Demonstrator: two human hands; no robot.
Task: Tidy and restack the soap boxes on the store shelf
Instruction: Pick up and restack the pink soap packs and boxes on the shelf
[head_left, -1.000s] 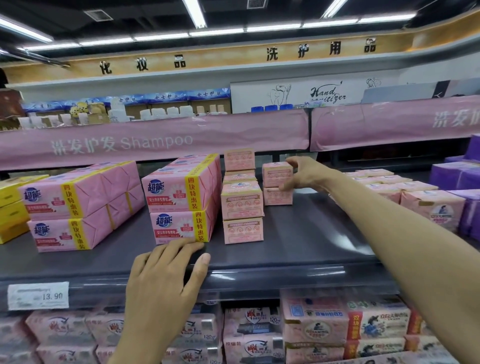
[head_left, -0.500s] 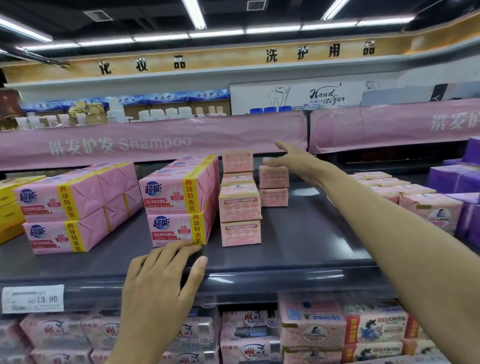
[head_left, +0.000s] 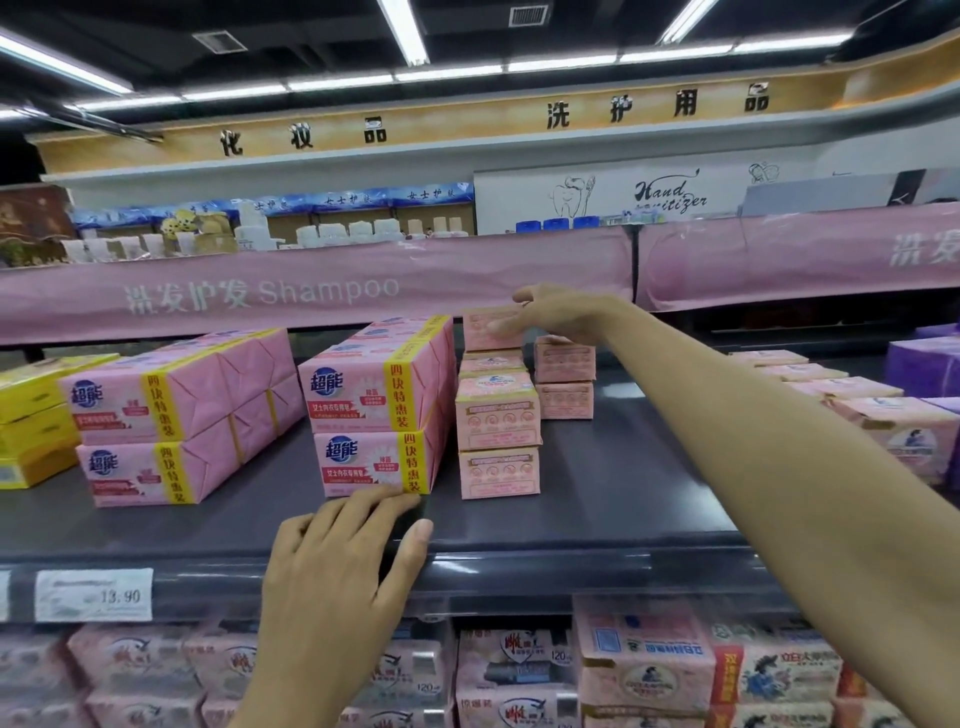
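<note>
Head camera, store aisle: a person's right hand (head_left: 563, 318) reaches across the grey shelf (head_left: 623, 493) to the top box (head_left: 488, 332) of the rear soap column. The thumb lies over the box's upper edge and the fingers (head_left: 501, 327) are curled onto its front face, gripping it. That small pink box sits highest in the middle of the shelf, on the column directly behind the front stack (head_left: 497, 431), which is two boxes high. Just right of the column a pair (head_left: 564, 382) of the same boxes stands one on the other, below the reaching wrist. The left hand (head_left: 343, 556) rests flat on the shelf's front lip, fingers straight and spread, holding nothing — its fingertips just touch the base of the nearer four-packs (head_left: 379, 410). More four-packs (head_left: 171, 415) lie further left, beside yellow boxes (head_left: 31, 415). A price tag (head_left: 93, 595) reading 13.90 is fixed to the shelf edge, and a pink banner (head_left: 311, 291) marked "Shampoo" runs overhead — purple packs (head_left: 924, 364) fill the far right.
</note>
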